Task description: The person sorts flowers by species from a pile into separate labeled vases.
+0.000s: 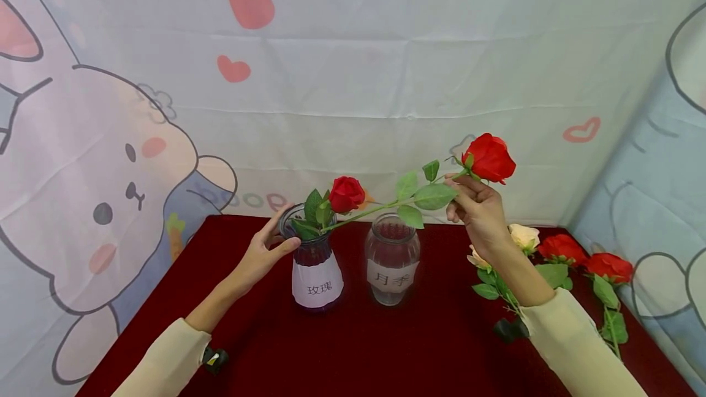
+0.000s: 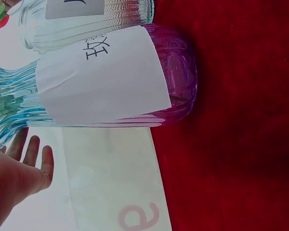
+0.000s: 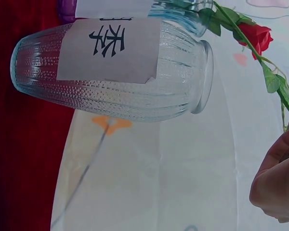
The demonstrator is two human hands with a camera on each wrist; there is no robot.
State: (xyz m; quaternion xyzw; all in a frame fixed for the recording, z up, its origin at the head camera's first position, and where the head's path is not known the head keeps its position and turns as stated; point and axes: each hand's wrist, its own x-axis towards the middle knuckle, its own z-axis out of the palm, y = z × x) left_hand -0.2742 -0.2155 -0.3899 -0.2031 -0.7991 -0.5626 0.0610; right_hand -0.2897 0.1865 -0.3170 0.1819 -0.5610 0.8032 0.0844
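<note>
My right hand [image 1: 462,192] pinches the stem of a red rose [image 1: 489,158] just under its bloom. The leafy stem [image 1: 375,208] slants down to the left, with its end at the mouth of a purple glass vase [image 1: 316,265]. That vase bears a white label and holds another red rose [image 1: 346,193]. My left hand [image 1: 277,236] rests against the vase's neck, with the thumb in front and straight fingers behind. In the left wrist view the fingers [image 2: 33,151] lie straight beside the purple vase [image 2: 176,72]. The right wrist view shows the right hand [image 3: 279,185] curled on the stem [image 3: 274,82].
A clear ribbed vase [image 1: 391,259] with a white label stands empty just right of the purple one. Loose flowers lie at the right: a cream rose [image 1: 524,236] and two red roses [image 1: 560,247]. The table has a dark red cloth [image 1: 342,348], and a printed curtain hangs close behind.
</note>
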